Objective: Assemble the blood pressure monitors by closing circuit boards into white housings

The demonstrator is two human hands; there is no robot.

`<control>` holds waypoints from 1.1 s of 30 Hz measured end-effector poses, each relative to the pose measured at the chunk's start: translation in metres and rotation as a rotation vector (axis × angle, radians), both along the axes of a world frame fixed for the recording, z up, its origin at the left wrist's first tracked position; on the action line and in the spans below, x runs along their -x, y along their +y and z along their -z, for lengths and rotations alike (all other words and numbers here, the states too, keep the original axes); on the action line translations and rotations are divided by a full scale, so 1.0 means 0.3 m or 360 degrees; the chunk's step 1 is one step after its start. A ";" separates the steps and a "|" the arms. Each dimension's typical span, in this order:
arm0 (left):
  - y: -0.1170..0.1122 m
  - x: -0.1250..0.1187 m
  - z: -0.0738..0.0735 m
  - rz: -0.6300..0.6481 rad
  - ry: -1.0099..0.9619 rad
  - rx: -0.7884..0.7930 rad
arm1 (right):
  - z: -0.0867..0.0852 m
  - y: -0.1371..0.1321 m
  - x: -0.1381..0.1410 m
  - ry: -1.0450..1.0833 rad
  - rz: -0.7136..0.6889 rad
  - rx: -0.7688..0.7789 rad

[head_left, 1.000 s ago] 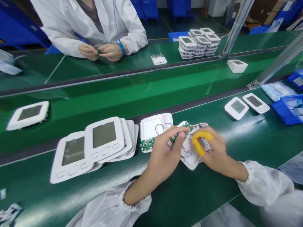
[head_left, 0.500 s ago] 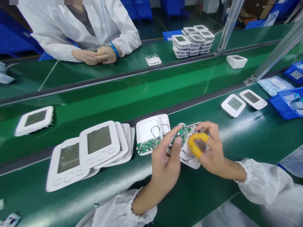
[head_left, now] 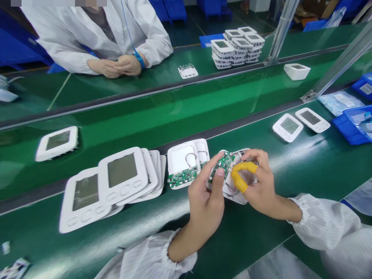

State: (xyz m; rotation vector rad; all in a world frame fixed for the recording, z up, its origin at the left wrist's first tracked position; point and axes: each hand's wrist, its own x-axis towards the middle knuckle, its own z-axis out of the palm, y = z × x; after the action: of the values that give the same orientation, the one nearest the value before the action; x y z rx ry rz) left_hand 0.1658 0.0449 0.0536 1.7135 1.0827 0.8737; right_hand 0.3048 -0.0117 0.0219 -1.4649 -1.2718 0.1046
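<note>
My left hand (head_left: 207, 201) grips a green circuit board (head_left: 221, 167) between thumb and fingers, tilted above an open white housing (head_left: 236, 198). Yellow finger covers sit on the thumb and index finger of my right hand (head_left: 257, 182). Those two fingertips are pinched together at the board's right edge; what they hold is too small to make out. Thin dark and red wires (head_left: 231, 190) run in the housing below. Just left of my hands lies another open white housing (head_left: 183, 153) with its own green board (head_left: 182, 177) and a looped wire, overlapping a similar one behind it.
Several white display panels (head_left: 122, 174) lie overlapped at left. Two display units (head_left: 287, 127) and a blue bin (head_left: 353, 126) are at right. A green conveyor (head_left: 162, 112) carries white units (head_left: 58, 142). Across it, a co-worker's hands (head_left: 116, 66) rest near stacked units (head_left: 222, 46).
The white units on the conveyor have moved to the right. My hands stay at the board in almost the same pose, with only a slight shift in view.
</note>
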 end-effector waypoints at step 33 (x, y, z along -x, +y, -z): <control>0.080 0.002 -0.068 0.0558 0.0416 -0.0200 | -0.060 0.010 -0.144 -0.0021 -0.0091 0.0077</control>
State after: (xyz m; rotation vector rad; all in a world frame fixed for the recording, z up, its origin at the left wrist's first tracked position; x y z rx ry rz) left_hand 0.1652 0.0689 0.0739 2.0877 0.8667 0.5149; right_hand 0.3480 -0.0086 0.0400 -1.4728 -1.3303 0.1647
